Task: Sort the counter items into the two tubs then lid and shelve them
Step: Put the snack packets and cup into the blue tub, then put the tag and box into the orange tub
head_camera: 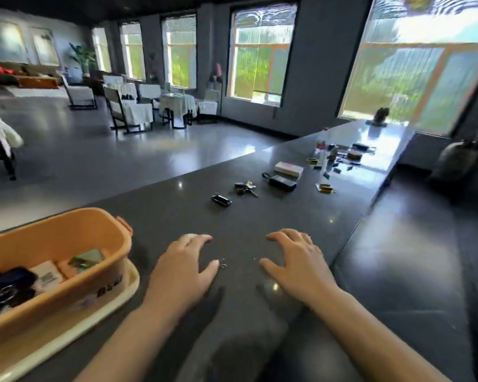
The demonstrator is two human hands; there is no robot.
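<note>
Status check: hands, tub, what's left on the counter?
Left hand and right hand open, flat on counter. Orange tub partly filled, unlidded. Keys, key fob, small items farther off, unsorted.

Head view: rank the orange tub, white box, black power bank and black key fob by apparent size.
1. orange tub, largest, though nearest the camera.
2-3. white box and black power bank look alike; unranked.
4. black key fob, smallest.

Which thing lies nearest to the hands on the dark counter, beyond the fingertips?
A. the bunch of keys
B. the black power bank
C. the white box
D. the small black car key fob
D. The small black car key fob lies closest to the hands, with the bunch of keys, the black power bank and the white box farther along the counter.
</note>
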